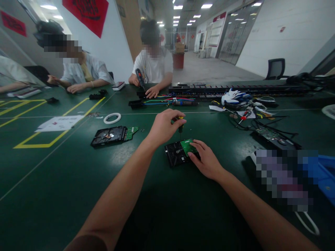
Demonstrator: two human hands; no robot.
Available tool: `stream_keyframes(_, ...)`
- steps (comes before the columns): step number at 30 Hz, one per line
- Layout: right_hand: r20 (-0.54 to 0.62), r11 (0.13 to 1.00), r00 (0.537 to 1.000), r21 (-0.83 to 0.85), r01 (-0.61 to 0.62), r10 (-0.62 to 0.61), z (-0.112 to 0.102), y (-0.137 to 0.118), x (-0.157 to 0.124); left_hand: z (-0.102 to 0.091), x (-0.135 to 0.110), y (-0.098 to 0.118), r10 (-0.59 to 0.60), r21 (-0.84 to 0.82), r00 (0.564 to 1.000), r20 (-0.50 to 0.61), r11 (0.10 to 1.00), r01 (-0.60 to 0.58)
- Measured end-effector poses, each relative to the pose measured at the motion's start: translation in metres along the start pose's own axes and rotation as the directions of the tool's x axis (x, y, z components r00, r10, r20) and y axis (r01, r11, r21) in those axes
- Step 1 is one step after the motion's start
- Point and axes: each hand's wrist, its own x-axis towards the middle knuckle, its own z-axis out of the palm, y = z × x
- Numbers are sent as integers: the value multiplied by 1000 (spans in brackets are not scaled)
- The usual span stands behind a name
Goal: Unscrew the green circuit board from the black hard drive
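the bare right hand point(208, 162) hides part of the flat green circuit board point(186, 146). the right edge cuts off the blue plastic thing point(327, 169).

Left hand point(169, 123) pinches while right hand point(205, 158) spreads loosely.

This looks like an electronics workshop set up in an office space. Under the left hand's point(165, 127) grip on a screwdriver point(180, 129) lies a hard drive point(172, 156) on a long green worktable point(60, 181). Left of the grip is a second drive point(108, 136); to the right, work gloves point(234, 97). Beyond it, a co-worker point(154, 64) holds a power screwdriver point(139, 77) near coloured wires point(159, 100). Farthest from it, ceiling lights point(206, 6), glass doors point(231, 38) and a mesh-backed chair point(275, 68) look office-like.
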Motion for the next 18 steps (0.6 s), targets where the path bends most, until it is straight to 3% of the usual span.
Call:
stream_keyframes(5, 1, 1000, 1000, -6, -5, 5, 1, 0, 0, 0, 0, -1, 2, 45, 1000, -20, 999, -1)
stream_keyframes(18, 3, 1000, 1000, -9, -12, 12, 0, 0, -2, 0, 0, -4, 9, 43, 997, 73, 999, -12)
